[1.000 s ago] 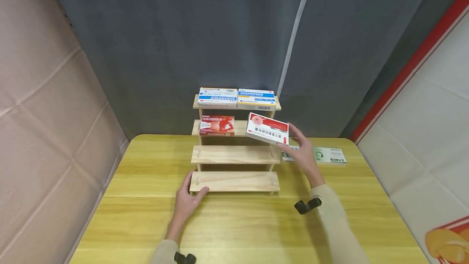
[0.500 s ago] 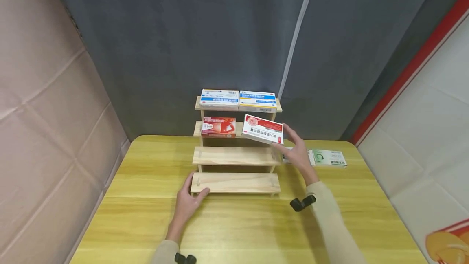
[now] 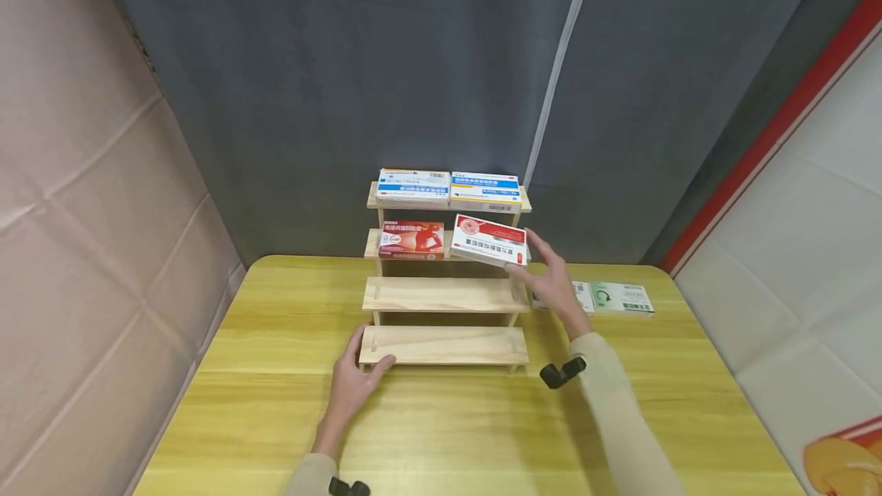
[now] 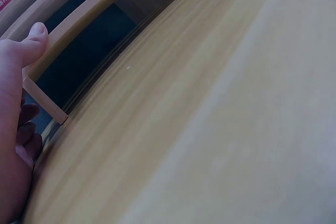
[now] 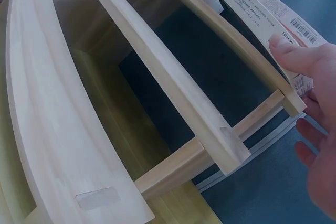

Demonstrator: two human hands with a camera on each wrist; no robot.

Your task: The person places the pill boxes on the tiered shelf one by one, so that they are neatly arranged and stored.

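Observation:
A four-tier wooden display stand (image 3: 441, 344) stands on the table. My left hand (image 3: 353, 381) grips the left end of its lowest tier, thumb (image 4: 35, 39) on top and the other fingers curled below. At the second tier from the top, my right hand (image 3: 553, 283) holds a white and red medicine box (image 3: 491, 242) by its right end. The box lies slightly tilted over the right half of that tier, its far end close to the board. In the right wrist view, the thumb (image 5: 294, 56) presses the box's printed side. A red medicine box (image 3: 412, 239) sits left of it.
Two blue and white medicine boxes (image 3: 485, 191) lie side by side on the top tier. Right of the stand, green and white boxes (image 3: 622, 298) lie on the table (image 3: 441, 435), partly behind my right hand. A grey curtain (image 3: 331, 98) hangs behind.
My right hand has moved left with the white and red box, bringing it over the second tier and laying it flatter. The left hand keeps its grip on the stand.

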